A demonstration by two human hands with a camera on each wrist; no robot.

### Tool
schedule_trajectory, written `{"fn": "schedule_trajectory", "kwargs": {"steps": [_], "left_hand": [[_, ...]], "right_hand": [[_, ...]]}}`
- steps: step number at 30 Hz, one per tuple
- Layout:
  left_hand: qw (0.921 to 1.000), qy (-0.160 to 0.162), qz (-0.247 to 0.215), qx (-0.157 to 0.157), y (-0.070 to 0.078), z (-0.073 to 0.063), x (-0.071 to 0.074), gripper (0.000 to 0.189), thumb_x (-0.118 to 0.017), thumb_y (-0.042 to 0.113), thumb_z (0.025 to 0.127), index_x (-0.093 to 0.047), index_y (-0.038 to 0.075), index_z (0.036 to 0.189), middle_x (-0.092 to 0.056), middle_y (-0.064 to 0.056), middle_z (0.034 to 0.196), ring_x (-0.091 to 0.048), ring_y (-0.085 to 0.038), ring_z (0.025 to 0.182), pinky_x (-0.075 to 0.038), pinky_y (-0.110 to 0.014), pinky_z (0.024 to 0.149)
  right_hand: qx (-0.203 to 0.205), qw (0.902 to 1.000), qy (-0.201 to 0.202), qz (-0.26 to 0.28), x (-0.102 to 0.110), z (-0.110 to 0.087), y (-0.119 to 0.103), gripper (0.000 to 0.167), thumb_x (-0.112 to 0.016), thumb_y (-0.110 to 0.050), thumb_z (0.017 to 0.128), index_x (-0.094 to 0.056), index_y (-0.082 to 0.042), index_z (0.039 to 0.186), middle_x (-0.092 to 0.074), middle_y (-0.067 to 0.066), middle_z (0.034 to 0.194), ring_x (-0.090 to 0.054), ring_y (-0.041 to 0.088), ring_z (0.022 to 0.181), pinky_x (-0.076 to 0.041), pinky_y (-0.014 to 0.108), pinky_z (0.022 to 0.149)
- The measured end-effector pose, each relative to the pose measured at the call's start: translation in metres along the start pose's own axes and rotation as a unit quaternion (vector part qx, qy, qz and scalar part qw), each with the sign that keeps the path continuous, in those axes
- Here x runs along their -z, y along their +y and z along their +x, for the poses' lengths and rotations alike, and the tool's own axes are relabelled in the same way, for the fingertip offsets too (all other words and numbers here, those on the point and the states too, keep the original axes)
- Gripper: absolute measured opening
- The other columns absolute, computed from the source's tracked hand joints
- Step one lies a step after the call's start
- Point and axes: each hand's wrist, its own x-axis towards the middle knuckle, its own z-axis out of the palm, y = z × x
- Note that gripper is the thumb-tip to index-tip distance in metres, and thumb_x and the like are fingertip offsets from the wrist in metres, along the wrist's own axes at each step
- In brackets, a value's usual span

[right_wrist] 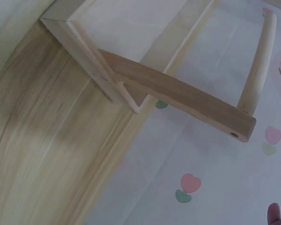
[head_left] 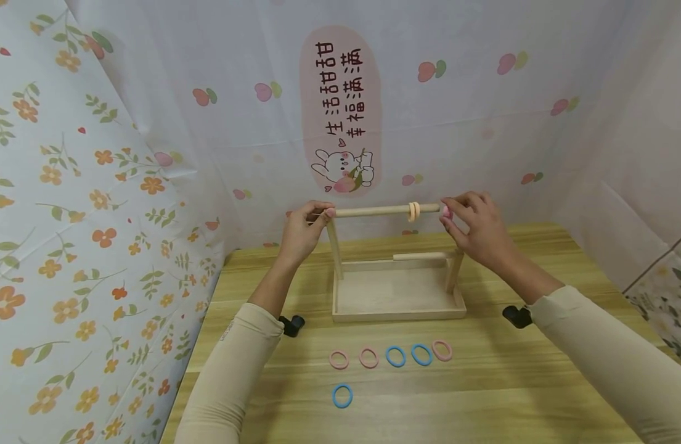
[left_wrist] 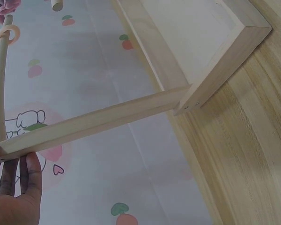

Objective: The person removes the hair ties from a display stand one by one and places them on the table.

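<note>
A wooden stand has a tall left post (head_left: 336, 250), and a long rod (head_left: 373, 211) runs rightward from its top. My left hand (head_left: 305, 231) grips the top of this post; in the left wrist view its fingers (left_wrist: 33, 176) lie behind the wood. Two pale orange rings (head_left: 414, 211) hang on the rod near its free end. Just off that end, my right hand (head_left: 476, 225) pinches a pink ring (head_left: 447, 212) between thumb and fingers. Only a fingertip (right_wrist: 274, 214) of that hand shows in the right wrist view, so its grip is hidden there.
The stand's shallow tray (head_left: 398, 317) rests on the wooden table (head_left: 484, 382). A shorter right post (right_wrist: 178, 96) carries a lower rod (head_left: 423, 256). In front lie several pink rings (head_left: 361, 365) and blue rings (head_left: 342, 406). Black objects (head_left: 292, 325) show beside both forearms. Printed cloth (head_left: 235, 142) hangs behind.
</note>
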Motion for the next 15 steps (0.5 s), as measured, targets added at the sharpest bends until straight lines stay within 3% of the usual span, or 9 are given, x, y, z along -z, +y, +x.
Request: {"fn": "schedule_trajectory", "kwargs": {"steps": [10, 15], "left_hand": [[1.0000, 0.001, -0.001, 0.000, 0.0000, -0.0002, 0.0007, 0.033, -0.072, 0.036, 0.108, -0.080, 0.012, 0.129, -0.082, -0.014, 0.122, -0.077, -0.031, 0.118, -0.063, -0.049, 0.106], [1.0000, 0.003, -0.001, -0.004, 0.0003, -0.0001, 0.0008, 0.033, -0.073, 0.036, 0.107, -0.080, 0.012, 0.128, -0.082, -0.014, 0.121, -0.078, -0.032, 0.117, -0.063, -0.050, 0.106]], "right_hand": [[0.047, 0.9989, 0.007, 0.000, -0.0038, -0.0080, -0.0004, 0.045, -0.073, 0.002, 0.101, -0.067, 0.006, 0.146, -0.060, 0.033, 0.115, -0.053, 0.049, 0.099, -0.041, 0.061, 0.085], [0.071, 0.9974, 0.010, -0.003, -0.0045, -0.0106, -0.0031, 0.036, -0.058, -0.017, 0.116, -0.069, 0.004, 0.143, -0.060, 0.032, 0.115, -0.055, 0.048, 0.096, -0.044, 0.061, 0.083]]}}
